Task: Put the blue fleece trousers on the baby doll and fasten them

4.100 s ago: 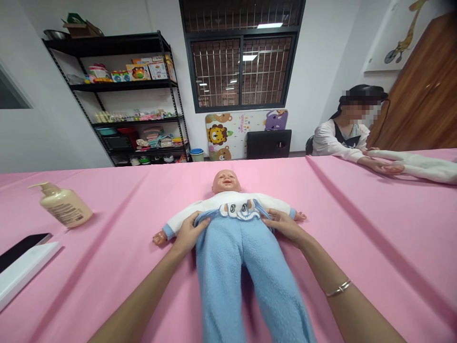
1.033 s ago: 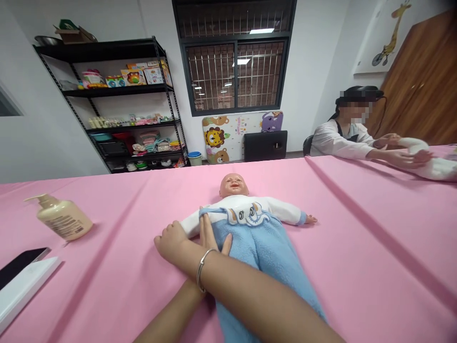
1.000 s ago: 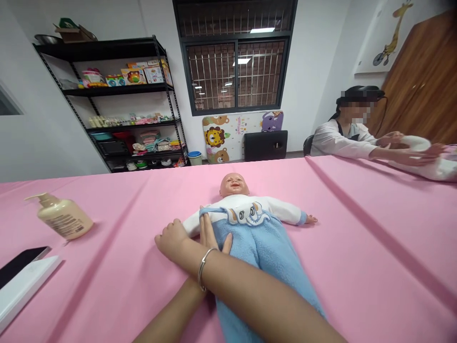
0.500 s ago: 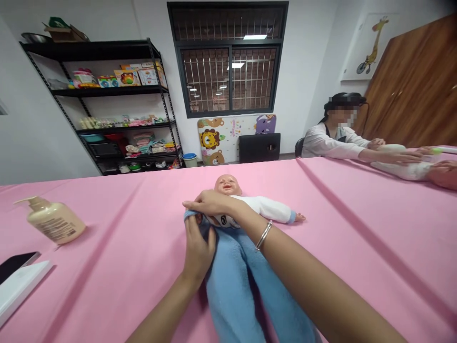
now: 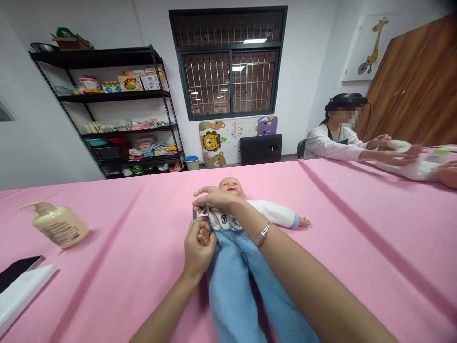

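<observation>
- here we go, the baby doll (image 5: pixel 231 186) lies on its back at centre frame, head toward the far edge of the pink surface (image 5: pixel 107 295), legs running off the bottom
- it's dressed in blue fleece overalls (image 5: pixel 232 286) over a white top (image 5: pixel 266 212) with an elephant on the chest
- left hand (image 5: pixel 197 250) comes up from the bottom, grip closed tight around the doll's little hand (image 5: pixel 204 234), right by the bib
- right hand (image 5: pixel 216 199) reaches across the chest, a silver bangle (image 5: pixel 264 233) on the wrist, fingers lying over the overalls strap (image 5: pixel 194 213); whether that grip is pinching the strap, i can't tell
- off to the left, a cream pump bottle (image 5: pixel 59 224) lies tilted on its side, with a black phone (image 5: pixel 16 271) on a white box (image 5: pixel 24 295) nearer the lower left corner
- over at the right, a co-worker (image 5: pixel 330 147) sits at the far end, both hands on a second doll (image 5: pixel 410 166) in white
- up top, a black metal shelf (image 5: pixel 107 97) of toys and folded clothes at upper left, a barred window (image 5: pixel 228 81) at top centre, and a wooden wardrobe (image 5: pixel 410 81) at upper right
</observation>
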Motion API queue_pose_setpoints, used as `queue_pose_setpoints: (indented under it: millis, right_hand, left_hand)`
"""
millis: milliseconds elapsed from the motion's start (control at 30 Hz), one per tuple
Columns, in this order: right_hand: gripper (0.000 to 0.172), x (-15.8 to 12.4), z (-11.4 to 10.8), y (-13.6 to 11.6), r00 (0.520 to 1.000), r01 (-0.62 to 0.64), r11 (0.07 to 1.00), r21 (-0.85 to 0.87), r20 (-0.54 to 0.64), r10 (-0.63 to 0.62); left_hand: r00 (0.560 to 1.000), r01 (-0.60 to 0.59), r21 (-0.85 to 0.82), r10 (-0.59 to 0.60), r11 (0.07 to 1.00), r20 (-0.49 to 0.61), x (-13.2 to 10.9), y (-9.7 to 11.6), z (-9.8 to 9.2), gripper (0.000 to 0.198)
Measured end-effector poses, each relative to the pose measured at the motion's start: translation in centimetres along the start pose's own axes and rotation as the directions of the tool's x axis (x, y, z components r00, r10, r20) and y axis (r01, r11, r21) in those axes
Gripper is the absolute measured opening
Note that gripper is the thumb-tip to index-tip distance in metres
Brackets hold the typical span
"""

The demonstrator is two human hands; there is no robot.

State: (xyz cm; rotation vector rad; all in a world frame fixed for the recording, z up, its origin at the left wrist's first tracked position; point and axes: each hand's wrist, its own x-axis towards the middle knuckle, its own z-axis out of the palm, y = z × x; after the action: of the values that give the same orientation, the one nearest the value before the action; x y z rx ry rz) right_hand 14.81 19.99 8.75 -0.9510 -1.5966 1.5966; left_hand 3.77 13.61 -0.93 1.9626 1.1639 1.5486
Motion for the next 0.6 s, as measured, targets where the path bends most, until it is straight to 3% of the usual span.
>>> queue_pose_setpoints:
  millis: [67, 133, 200, 233, 300, 333, 400, 467, 500, 533, 600]
  right_hand:
    - [0.04, 0.9, -0.3, 0.8, 0.992, 0.005, 0.999, -0.043, -0.126, -0.011]
    - [0.041, 1.6, -1.0, 2.2, 0.937, -0.009, 0.949, -0.315, -0.333, -0.102]
    - [0.035, 1.9, -1.9, 4.0, 0.827, -0.055, 0.831, -0.554, -0.491, -0.273]
    - [0.032, 1.9, -2.3, 4.8, 0.774, -0.071, 0.788, -0.612, -0.532, -0.343]
    - [0.028, 1.6, -2.9, 5.7, 0.726, -0.079, 0.765, -0.639, -0.562, -0.395]
    - [0.027, 1.4, -3.0, 5.8, 0.74, -0.078, 0.765, -0.639, -0.551, -0.385]
    - [0.033, 0.9, -3.3, 5.1, 0.826, -0.074, 0.737, -0.672, -0.455, -0.332]
    - [0.045, 0.2, -3.7, 3.4, 0.904, -0.052, 0.663, -0.747, -0.317, -0.286]
    - [0.048, -0.2, -4.0, 2.5, 0.915, -0.041, 0.626, -0.779, -0.281, -0.29]
    - [0.048, -0.7, -4.5, 1.6, 0.903, -0.042, 0.601, -0.798, -0.288, -0.319]
    - [0.04, -1.9, -5.7, 0.2, 0.805, -0.091, 0.603, -0.793, -0.415, -0.424]
  left_hand:
    - [0.993, -0.115, -0.059, 0.114, 0.992, -0.015, -0.2, 0.5, -0.4, 0.005]
    - [0.985, -0.149, -0.186, 0.13, 0.971, -0.11, 0.1, 0.7, -1.1, 0.005]
    - [0.957, -0.067, -0.346, -0.038, 0.936, -0.288, 1.1, 0.4, -2.0, 0.006]
    - [0.907, 0.002, -0.422, -0.179, 0.906, -0.38, 1.8, -0.1, -2.5, 0.008]
    - [0.777, 0.197, -0.589, -0.491, 0.783, -0.393, 3.1, -1.5, -3.4, 0.012]
    - [0.707, 0.263, -0.636, -0.594, 0.726, -0.385, 3.6, -2.3, -3.7, 0.013]
    - [0.601, 0.355, -0.649, -0.696, 0.673, -0.393, 4.2, -4.1, -4.3, 0.017]
    - [0.543, 0.409, -0.578, -0.697, 0.707, -0.469, 4.4, -5.8, -4.7, 0.021]
    - [0.529, 0.43, -0.531, -0.68, 0.731, -0.508, 4.4, -6.5, -4.9, 0.024]
    - [0.518, 0.445, -0.489, -0.661, 0.75, -0.542, 4.3, -7.2, -5.1, 0.026]
    - [0.505, 0.467, -0.438, -0.638, 0.768, -0.581, 4.2, -8.4, -5.5, 0.03]
